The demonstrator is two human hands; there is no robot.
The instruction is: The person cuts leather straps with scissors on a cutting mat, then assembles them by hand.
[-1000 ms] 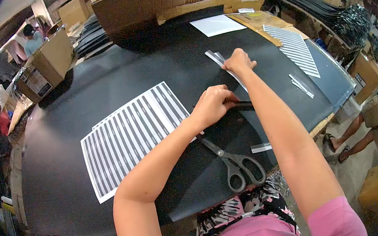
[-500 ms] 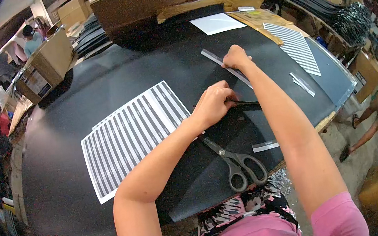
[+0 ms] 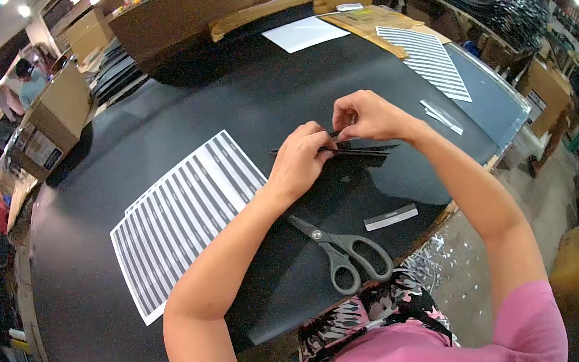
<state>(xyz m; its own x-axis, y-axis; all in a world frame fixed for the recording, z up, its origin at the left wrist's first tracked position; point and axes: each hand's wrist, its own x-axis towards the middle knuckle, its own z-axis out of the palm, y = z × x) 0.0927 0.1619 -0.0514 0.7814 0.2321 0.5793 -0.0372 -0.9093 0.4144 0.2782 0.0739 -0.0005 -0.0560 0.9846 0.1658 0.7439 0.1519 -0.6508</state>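
My left hand [image 3: 298, 156] is closed over a bunch of thin dark strips [image 3: 363, 151] whose ends stick out to the right, just above the black sheet. Right beside it, my right hand [image 3: 367, 117] is bent in with thumb and fingers pinched on a narrow dark strip at the left fingertips; most of that strip is hidden. Grey-handled scissors [image 3: 347, 250] lie nearer my body, blades pointing up and left. A short grey-and-white paper strip [image 3: 392, 218] lies to their right. On the left rest striped paper sheets [image 3: 188, 221], partly behind my left forearm.
A large black sheet [image 3: 120, 294] covers the table. Farther back are a white sheet [image 3: 304, 34], another striped sheet [image 3: 428, 61] and small white strips [image 3: 442, 117]. Cardboard [image 3: 249, 1] stands along the back edge, a box [image 3: 49, 129] at left. People are in the background.
My right hand has drawn the long strip from the far right in beside my left hand. The left hand has shifted slightly left. The whole view has moved a little.
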